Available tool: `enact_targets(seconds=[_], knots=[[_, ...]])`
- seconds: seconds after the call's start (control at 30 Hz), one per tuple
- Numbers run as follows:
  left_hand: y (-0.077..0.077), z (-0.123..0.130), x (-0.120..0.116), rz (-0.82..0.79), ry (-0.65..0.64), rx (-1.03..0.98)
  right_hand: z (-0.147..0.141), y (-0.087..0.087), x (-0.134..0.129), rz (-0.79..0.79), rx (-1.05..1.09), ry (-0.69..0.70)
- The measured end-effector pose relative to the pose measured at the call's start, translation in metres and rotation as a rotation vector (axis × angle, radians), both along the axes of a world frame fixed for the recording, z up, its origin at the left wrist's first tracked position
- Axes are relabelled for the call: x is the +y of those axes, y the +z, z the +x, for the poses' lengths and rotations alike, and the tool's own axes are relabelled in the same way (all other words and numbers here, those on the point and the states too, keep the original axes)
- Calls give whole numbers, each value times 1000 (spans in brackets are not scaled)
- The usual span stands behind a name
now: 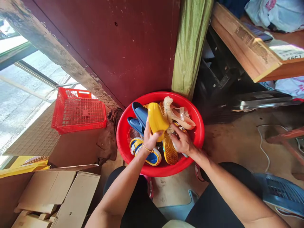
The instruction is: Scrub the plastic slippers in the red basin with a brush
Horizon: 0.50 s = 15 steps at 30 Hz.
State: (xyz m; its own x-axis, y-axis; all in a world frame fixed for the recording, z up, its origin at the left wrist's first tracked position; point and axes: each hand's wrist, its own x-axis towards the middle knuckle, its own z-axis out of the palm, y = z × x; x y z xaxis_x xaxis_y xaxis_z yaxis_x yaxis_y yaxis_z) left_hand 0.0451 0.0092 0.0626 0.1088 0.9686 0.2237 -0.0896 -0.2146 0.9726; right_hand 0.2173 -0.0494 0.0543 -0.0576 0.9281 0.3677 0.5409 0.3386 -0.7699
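Dark-clothed legs (pixel 204 202) spread below the hands, nearest the viewer, with two bare forearms reaching up between them. Far left of the grip are open cardboard boxes (pixel 47 190); above these, a red plastic crate (pixel 80 110) sits with a crumpled brown cloth (pixel 108 142) beside it. Closer in, a round red tub (pixel 123 139) surrounds the work. Just left of the grip, inside it, are blue slippers (pixel 140 114), and below them a yellow-and-blue sandal (pixel 154 158). The left hand (pixel 150 139) is closed on the lower end of a yellow slipper (pixel 156 118), thumb across it, holding it above the tub. Right of that, the right hand (pixel 184 142) has its fingers curled around a brush (pixel 168 109), its pale bristles against the slipper's right side. Under the hands lies an amber sole (pixel 170 152). Up and right of the grip rests a clear-strapped peach sandal (pixel 184 119); farther right, a wooden drawer (pixel 251 47) juts out.
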Motion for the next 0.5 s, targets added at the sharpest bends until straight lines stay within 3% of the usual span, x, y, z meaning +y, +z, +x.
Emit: enact_targets(seconds=[0.1,0.17,0.3,0.5], knots=[[1,2,2,-366,53,-403,-22,-8,-15,-85,-147,83],[3,-1,8,-493,103,-545,-31,-15,-26,-185,-287,123],[7,-17,28,-515,166,-641,-28,-24,-41,-276,-440,135],[2,-17,32,-594,86,-665,-24,-11,-44,-160,-631,170]])
